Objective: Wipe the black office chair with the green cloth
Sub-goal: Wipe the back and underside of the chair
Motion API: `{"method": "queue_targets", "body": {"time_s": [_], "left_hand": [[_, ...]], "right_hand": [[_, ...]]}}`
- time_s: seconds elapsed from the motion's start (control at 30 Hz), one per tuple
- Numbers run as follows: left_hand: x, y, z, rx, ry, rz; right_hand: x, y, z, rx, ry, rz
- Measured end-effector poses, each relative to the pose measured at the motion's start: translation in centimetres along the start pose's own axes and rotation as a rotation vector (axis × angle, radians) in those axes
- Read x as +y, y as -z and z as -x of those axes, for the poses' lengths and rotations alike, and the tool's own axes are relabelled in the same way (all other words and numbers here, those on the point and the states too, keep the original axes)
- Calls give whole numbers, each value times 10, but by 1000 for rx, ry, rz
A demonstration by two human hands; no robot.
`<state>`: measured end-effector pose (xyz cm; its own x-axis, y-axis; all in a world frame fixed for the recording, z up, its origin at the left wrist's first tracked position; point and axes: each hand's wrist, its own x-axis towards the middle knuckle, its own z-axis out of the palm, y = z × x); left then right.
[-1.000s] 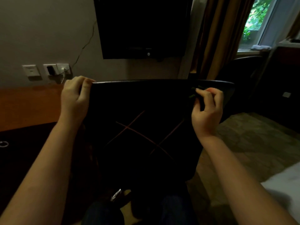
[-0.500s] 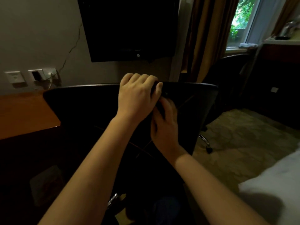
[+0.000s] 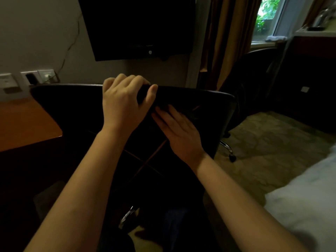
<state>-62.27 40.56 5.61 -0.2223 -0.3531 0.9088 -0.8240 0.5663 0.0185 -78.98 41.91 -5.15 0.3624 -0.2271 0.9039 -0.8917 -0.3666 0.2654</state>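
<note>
The left hand (image 3: 123, 104) grips the top edge of the black office chair (image 3: 72, 106), fingers curled over the far side and thumb pressed on the near face. The right hand (image 3: 180, 131) lies just below that thumb, fingers straight and flat against the rear of the backrest. A dark, crumpled patch just past its fingertips may be the green cloth (image 3: 190, 112), but the light is too dim to read its colour or outline. The seat and the lower backrest dissolve into shadow behind the forearms, and a small chrome glint at the bottom centre cannot be identified. One chrome leg with a caster (image 3: 229, 152) shows right of the backrest, on patterned carpet (image 3: 272, 142). A wooden desk (image 3: 27, 124) sits at the left, wall sockets (image 3: 45, 76) above it, a dark wall-mounted screen (image 3: 138, 28) at upper centre, curtains (image 3: 223, 42) and a window (image 3: 269, 15) at upper right, and white bedding (image 3: 309, 197) cut off at the lower right. The chair fills the middle of the frame, seen from behind, facing the wall; its top edge runs left to right, dipping slightly rightward.
</note>
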Motion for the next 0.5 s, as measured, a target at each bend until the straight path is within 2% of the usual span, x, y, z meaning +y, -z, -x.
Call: {"method": "queue_targets", "body": {"time_s": [0.27, 0.4, 0.5], "left_hand": [[-7, 0, 3, 18, -17, 26], [-5, 0, 5, 46, -17, 32], [-3, 0, 5, 40, 6, 36]], "right_hand": [[52, 44, 30, 84, -127, 46], [67, 56, 40, 115, -247, -27], [65, 56, 38, 106, -253, -80]]}}
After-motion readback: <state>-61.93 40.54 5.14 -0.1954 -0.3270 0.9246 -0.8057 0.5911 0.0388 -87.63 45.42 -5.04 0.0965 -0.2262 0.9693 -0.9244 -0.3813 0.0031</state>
